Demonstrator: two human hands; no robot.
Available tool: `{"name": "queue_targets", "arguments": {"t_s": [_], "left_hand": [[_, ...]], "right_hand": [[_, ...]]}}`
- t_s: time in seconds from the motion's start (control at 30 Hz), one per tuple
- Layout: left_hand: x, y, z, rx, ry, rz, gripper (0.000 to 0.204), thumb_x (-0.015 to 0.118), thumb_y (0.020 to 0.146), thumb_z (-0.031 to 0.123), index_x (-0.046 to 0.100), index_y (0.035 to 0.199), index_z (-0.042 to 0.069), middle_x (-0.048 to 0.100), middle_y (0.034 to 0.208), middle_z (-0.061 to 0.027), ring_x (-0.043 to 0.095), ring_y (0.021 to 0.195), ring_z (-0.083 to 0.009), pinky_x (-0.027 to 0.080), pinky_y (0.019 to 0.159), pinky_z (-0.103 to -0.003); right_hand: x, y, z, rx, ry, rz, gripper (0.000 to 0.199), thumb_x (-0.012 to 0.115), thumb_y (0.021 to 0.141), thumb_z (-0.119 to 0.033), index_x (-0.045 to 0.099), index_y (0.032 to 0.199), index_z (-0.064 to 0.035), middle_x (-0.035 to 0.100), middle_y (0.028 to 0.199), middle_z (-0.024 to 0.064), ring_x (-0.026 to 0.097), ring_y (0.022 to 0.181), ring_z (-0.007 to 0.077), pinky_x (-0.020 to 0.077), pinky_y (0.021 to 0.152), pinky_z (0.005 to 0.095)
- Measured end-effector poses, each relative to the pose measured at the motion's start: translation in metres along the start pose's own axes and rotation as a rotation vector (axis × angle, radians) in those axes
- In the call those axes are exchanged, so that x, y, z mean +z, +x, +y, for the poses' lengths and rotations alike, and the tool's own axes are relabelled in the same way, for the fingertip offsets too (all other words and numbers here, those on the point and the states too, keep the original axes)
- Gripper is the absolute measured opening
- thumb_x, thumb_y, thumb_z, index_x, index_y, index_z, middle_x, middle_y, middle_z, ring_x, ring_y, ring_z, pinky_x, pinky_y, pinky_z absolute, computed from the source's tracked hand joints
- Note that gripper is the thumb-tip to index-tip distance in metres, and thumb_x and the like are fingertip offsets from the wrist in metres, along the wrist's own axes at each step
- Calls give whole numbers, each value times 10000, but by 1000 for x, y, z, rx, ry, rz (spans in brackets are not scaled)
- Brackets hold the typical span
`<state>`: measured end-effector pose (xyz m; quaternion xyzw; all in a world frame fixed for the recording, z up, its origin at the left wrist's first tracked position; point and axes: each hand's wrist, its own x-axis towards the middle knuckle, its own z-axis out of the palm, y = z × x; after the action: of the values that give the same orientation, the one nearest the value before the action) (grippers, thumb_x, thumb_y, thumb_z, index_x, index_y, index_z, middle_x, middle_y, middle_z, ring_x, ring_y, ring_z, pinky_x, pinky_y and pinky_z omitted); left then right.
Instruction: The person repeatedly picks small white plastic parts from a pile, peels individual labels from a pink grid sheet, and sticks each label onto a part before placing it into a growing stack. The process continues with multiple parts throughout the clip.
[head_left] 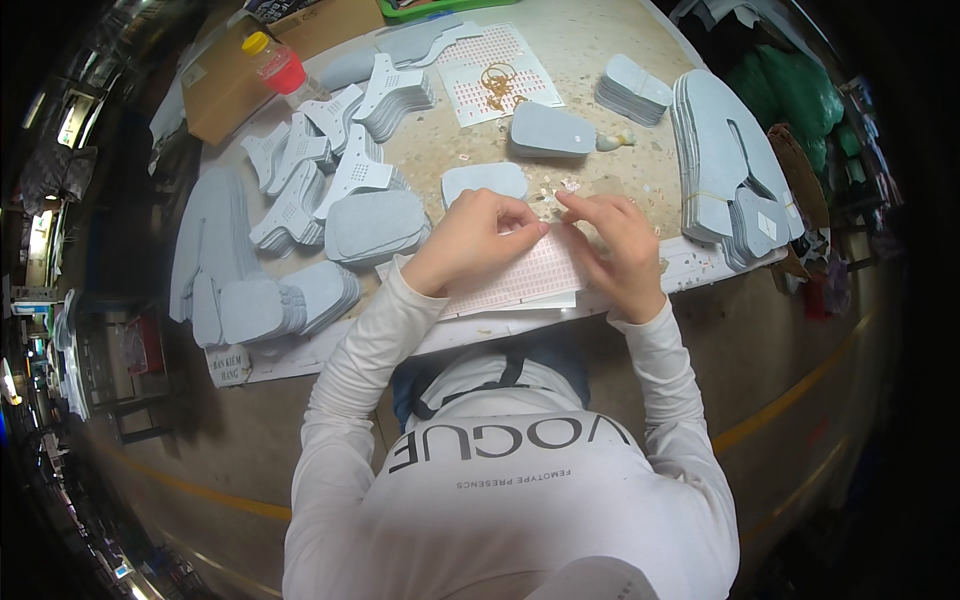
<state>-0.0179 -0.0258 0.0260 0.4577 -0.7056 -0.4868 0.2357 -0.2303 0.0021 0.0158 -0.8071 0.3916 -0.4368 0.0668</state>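
Note:
A white sheet of small red-printed labels (525,275) lies at the table's near edge, on top of other paper. My left hand (482,235) rests over its upper left part, thumb and forefinger pressed together; what is between them, if anything, is too small to make out. At the sheet's right side is my right hand (622,245), its forefinger and thumb apart and the other fingers bent. A rounded grey-blue piece (485,183) lies just beyond my left hand. Small label scraps (568,186) are scattered beyond the fingertips.
Stacks of grey-blue cut pieces (375,222) and perforated pieces (395,95) cover the left side. More stacks (552,130) stand ahead, and long ones (705,150) at right. Rubber bands (500,85) lie on another label sheet (480,50). A yellow-capped bottle (273,65) stands by cardboard boxes (235,90).

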Motion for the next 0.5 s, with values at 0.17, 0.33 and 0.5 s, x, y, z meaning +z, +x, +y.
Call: {"name": "queue_targets", "arguments": {"t_s": [0.17,0.33,0.5], "left_hand": [[1,-1,-3,15,12,-35,212,692,917,165,718,895,-44,636,683,-9,540,638,-47,453,578,-229],[3,4,-14,349,375,238,294,751,824,158,689,1054,-14,681,902,-119,649,778,-229,518,695,-336],[-11,17,-31,238,628,267,502,812,715,183,639,1157,19,634,1088,-170,625,1009,-376,518,874,-423]], "right_hand": [[4,-4,0,236,225,36,456,734,793,-5,673,1231,-116,716,909,23,658,846,146,510,734,280],[11,11,19,548,508,-44,351,700,849,-29,695,1192,-105,719,905,22,642,822,43,507,701,226],[40,28,37,252,166,-199,122,727,815,-105,710,933,-77,655,867,66,654,842,229,525,735,327]]}}
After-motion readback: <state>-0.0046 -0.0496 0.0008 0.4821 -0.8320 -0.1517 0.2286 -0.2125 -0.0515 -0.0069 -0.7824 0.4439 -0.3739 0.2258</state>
